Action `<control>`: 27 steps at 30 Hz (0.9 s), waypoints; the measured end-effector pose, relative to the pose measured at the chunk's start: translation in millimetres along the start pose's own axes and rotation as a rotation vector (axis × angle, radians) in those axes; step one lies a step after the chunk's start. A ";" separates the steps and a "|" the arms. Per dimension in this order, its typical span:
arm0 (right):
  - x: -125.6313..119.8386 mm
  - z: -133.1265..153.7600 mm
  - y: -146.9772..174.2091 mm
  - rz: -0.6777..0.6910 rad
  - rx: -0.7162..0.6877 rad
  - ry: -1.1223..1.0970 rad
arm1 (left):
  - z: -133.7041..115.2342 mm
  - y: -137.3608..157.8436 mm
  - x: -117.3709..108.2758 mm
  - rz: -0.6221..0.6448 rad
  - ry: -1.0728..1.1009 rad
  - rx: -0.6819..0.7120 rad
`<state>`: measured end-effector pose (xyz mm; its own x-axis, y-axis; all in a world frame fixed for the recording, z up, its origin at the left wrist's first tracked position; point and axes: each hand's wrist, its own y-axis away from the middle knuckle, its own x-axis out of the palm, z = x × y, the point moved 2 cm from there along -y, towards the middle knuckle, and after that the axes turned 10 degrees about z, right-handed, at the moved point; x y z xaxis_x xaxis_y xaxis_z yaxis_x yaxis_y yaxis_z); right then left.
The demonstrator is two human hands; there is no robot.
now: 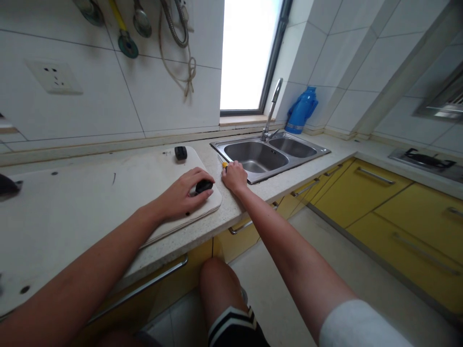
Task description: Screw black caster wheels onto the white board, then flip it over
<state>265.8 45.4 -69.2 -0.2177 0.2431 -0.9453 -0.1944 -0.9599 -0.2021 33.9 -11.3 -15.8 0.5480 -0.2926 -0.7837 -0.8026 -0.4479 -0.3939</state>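
My left hand rests on the right corner of a large white board lying on the countertop, with its fingers wrapped around a small black foot-like part at that corner. A second black part sits at the board's far corner. My right hand is closed around a tool with a yellow handle, its thin metal shaft pointing away beside the sink rim. The tool rests on the speckled counter between board and sink.
A steel double sink with a tall faucet lies right of my hands. A blue thermos stands in the corner. Yellow cabinets run below; a gas stove is far right. Utensils hang on the wall.
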 end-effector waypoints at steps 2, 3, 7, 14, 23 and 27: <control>-2.7 0.1 0.9 -0.040 0.005 -0.048 | 1.5 0.7 -5.9 -0.029 0.016 -0.034; -4.3 0.0 1.5 -0.066 0.007 -0.078 | 2.7 1.5 -8.9 -0.051 0.021 -0.055; -8.6 -3.1 2.6 -0.156 -0.008 -0.232 | 8.1 4.8 -15.8 -0.119 0.044 -0.104; -26.0 -9.4 25.9 -0.338 -0.036 -0.549 | 12.3 5.8 -12.8 -0.102 0.222 -0.207; -46.8 -33.5 237.5 -0.469 -0.458 -0.661 | 12.9 3.6 -12.7 -0.094 0.236 -0.189; -53.6 -30.9 274.8 -0.111 -0.472 -0.505 | 16.6 3.9 -12.3 -0.100 0.250 -0.197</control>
<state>253.5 -235.8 -82.0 -0.6605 0.2686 -0.7011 0.1705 -0.8557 -0.4885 20.2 4.6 -15.7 0.6821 -0.4259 -0.5944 -0.6942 -0.6327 -0.3433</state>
